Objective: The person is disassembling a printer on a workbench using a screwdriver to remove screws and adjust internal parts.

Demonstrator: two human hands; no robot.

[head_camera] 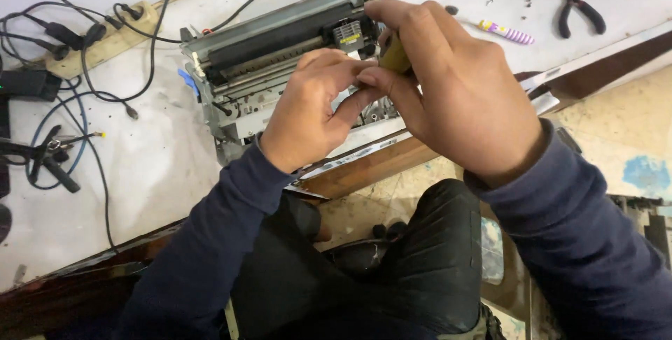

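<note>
The grey metal printer mechanism with its black roller (280,53) lies open-framed on the white worktable (154,165). The right hand (455,102) grips an olive-yellow tool handle (395,54) above it; the left hand (311,109) pinches close against it, contents hidden.

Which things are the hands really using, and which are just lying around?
In use:
left hand
right hand
yellowish tool handle
opened printer mechanism

Lying about:
black pliers
purple striped screwdriver
power strip
black cables
</note>
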